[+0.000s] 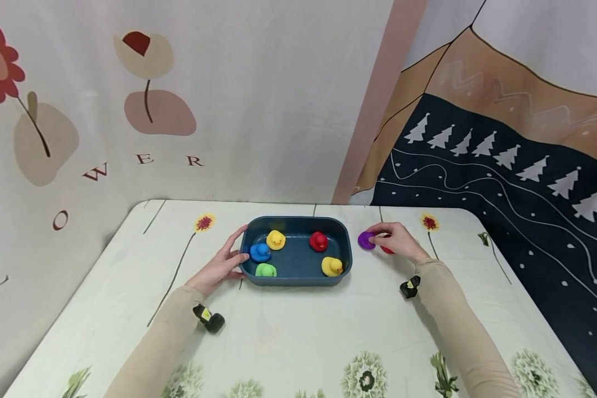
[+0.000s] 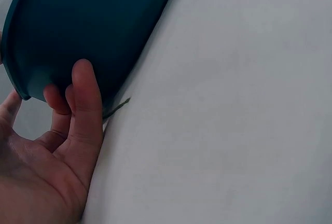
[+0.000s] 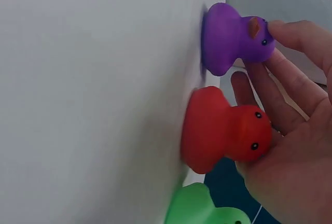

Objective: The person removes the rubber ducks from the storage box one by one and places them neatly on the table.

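My left hand [image 1: 218, 269] holds the left end of a dark blue plastic tub [image 1: 293, 281], its fingers against the end wall and rim. My right hand [image 1: 397, 241] pinches the head of a purple rubber duck [image 3: 222, 40] between thumb and fingers, and the duck's base is at the table surface. Beside it a red rubber duck [image 3: 205, 130] stands under the palm, mostly covered in the head view. Part of a green rubber duck [image 3: 194, 206] shows at the bottom of the right wrist view; the head view does not show it.
Inside the tub, a blue duck [image 1: 260, 252], a yellow duck [image 1: 276, 240] and a green duck [image 1: 266, 270] are at the left; a red duck [image 1: 319, 241] and another yellow duck [image 1: 332, 266] are at the right. A flowered white cloth [image 1: 288, 331] covers the table. Printed curtains hang behind.
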`<state>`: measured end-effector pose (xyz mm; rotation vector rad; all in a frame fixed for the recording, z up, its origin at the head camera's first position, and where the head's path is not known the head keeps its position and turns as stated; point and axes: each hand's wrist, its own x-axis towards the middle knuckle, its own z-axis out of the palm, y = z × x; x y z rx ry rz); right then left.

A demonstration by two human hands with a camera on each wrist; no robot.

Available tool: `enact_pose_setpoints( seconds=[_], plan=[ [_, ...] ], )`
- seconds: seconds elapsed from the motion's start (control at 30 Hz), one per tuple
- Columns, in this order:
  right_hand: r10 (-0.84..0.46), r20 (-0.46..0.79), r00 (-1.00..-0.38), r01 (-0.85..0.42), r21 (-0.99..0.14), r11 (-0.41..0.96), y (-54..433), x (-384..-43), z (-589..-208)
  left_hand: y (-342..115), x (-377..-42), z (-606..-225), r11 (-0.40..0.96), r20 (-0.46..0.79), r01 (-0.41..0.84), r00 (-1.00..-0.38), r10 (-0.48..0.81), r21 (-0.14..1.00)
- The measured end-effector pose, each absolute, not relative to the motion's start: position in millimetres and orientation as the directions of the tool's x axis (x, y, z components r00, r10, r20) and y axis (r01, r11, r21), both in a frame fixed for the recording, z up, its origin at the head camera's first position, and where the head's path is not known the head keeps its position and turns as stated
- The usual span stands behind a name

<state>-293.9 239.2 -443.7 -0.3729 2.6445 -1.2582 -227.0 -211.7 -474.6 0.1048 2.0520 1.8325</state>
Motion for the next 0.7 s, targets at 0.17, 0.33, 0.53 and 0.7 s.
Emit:
enact_pose_setpoints(
  seconds=[0.17, 0.33, 0.53, 0.7],
  plan=[
    [-0.304, -0.052, -0.951, -0.148, -0.786, 0.6, 239.2, -293.5, -446.7, -211.5, -226.5, -474.0, 0.145, -0.231, -0.194, -0.923, 0.309, 0.97],
    [-0.307, -0.058, -0.95, -0.147, -0.783, 0.604, 238.4, -292.9, -446.2, -212.1, -226.4, -474.4, 0.149, -0.23, -0.192, -0.923, 0.308, 0.97],
    [-0.302, -0.045, -0.952, -0.149, -0.796, 0.586, 242.0, -292.5, -441.6, -211.7, -225.4, -472.8, 0.15, -0.238, -0.2, -0.922, 0.306, 0.968],
    [-0.292, -0.021, -0.956, -0.155, -0.809, 0.566, 245.3, -291.7, -435.1, -211.7, -225.1, -472.0, 0.154, -0.237, -0.198, -0.923, 0.304, 0.968]
  ],
)
